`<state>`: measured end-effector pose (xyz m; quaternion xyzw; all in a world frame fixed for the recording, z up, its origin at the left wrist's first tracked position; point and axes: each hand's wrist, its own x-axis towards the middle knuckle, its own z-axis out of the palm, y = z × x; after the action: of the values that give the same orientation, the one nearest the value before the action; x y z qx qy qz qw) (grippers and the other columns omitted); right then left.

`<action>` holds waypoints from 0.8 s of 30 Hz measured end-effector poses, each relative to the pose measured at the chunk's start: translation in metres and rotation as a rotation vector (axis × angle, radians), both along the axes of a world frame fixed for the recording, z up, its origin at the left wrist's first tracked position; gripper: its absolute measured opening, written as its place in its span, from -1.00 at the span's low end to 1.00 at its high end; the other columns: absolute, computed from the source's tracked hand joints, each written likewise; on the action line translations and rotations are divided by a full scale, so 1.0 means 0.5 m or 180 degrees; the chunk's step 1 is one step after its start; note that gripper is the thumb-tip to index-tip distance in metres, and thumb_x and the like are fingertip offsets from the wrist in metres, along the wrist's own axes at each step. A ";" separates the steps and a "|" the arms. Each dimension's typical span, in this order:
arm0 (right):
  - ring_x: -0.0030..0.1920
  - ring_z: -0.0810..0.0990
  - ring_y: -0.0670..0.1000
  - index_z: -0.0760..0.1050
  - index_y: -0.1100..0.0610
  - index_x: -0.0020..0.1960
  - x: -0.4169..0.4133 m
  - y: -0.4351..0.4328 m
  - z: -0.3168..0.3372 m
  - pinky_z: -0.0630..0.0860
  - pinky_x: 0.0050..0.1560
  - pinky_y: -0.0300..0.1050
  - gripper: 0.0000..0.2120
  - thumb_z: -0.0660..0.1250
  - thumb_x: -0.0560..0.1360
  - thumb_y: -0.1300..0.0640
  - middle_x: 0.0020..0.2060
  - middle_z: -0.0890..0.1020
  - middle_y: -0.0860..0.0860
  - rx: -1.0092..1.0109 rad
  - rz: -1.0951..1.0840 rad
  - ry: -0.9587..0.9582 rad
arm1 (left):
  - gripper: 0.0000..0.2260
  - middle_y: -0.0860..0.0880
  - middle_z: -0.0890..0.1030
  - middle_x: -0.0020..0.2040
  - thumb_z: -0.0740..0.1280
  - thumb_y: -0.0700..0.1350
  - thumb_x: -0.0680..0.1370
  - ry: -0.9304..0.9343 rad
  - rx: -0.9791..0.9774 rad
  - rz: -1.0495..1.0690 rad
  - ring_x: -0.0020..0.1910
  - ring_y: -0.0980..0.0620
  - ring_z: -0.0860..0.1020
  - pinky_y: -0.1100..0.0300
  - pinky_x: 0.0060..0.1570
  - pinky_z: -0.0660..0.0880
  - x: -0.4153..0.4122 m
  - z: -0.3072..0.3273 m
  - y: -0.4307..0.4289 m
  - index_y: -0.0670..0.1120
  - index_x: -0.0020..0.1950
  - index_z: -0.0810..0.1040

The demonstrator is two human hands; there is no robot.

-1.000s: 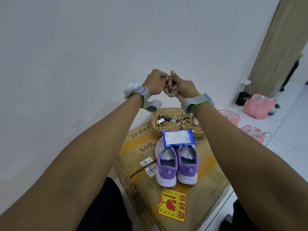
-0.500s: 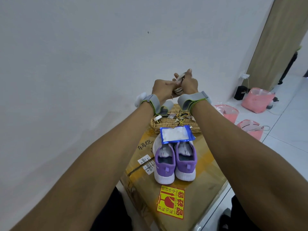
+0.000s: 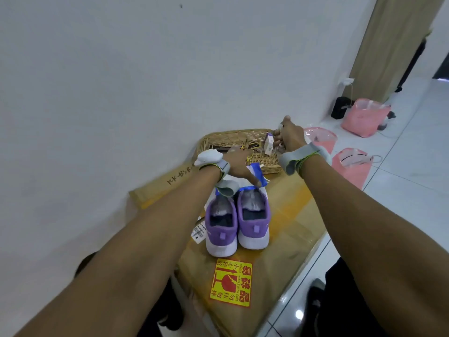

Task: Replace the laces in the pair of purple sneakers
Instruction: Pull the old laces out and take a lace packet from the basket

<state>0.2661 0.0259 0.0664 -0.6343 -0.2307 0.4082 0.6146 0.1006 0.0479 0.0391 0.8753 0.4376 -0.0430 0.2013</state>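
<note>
1. A yellow-and-red fragile sticker (image 3: 232,283) lies on the near end of the brown cardboard box (image 3: 294,215).
2. The pair of purple fabric sneakers with white soles (image 3: 237,224) stands on the box just beyond the sticker. The shoes are side by side and touching, heels toward the camera.
3. The left hand (image 3: 237,166) is above the sneaker toes. Its thumb and fingers pinch a blue-edged white plastic packet (image 3: 255,175).
4. A woven wicker basket (image 3: 233,138) sits behind the packet, near the white wall.
5. The right hand (image 3: 290,136) is over the basket's right end. Its fingers curl round a small whitish item (image 3: 279,145), too blurred to identify.
6. Pink plastic bags (image 3: 364,117) stand on the tiled floor beyond.
</note>
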 end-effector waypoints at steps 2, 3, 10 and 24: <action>-0.70 0.23 -0.06 0.31 0.15 -0.37 -0.004 -0.017 -0.025 0.17 -0.57 -0.41 -0.54 0.07 0.62 -0.07 -0.58 0.36 0.03 -0.0189 0.0342 -0.0265 | 0.03 -0.12 0.25 0.58 0.56 0.24 0.34 0.0200 0.0085 -0.0077 0.52 -0.17 0.28 0.03 0.41 0.30 0.014 -0.036 0.002 -0.12 0.62 0.11; -0.70 0.21 -0.06 0.31 0.15 -0.35 0.001 -0.021 -0.044 0.16 -0.57 -0.42 -0.55 0.08 0.62 -0.08 -0.61 0.35 0.01 -0.0242 0.0479 -0.0253 | -0.03 -0.15 0.35 0.53 0.58 0.20 0.34 0.0203 0.0129 -0.0097 0.46 -0.18 0.36 0.05 0.34 0.36 0.025 -0.054 0.002 -0.15 0.58 0.21; -0.61 0.25 -0.09 0.41 0.12 -0.29 0.011 -0.023 -0.105 0.16 -0.60 -0.38 -0.46 -0.14 0.61 -0.15 -0.48 0.46 0.03 -0.0538 0.0666 -0.0507 | -0.20 -0.20 0.48 0.33 0.62 0.08 0.28 -0.0252 0.0389 0.0105 0.25 -0.22 0.50 0.01 0.15 0.48 0.023 -0.108 0.024 -0.16 0.41 0.40; -0.08 0.55 0.14 0.54 0.23 0.08 -0.113 -0.008 0.000 0.37 -0.14 -0.09 -0.82 0.20 0.60 0.19 -0.03 0.60 0.20 -0.0809 0.2036 -0.2686 | -0.54 0.02 0.49 -0.23 0.49 0.01 0.18 -0.1522 0.0301 0.0590 -0.29 -0.02 0.45 0.15 -0.37 0.30 -0.072 -0.004 0.015 -0.11 -0.05 0.41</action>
<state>0.2097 0.0218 0.0665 -0.7105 -0.5877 0.3095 0.2323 0.0645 0.0553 0.0372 0.8252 0.4574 0.2043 0.2609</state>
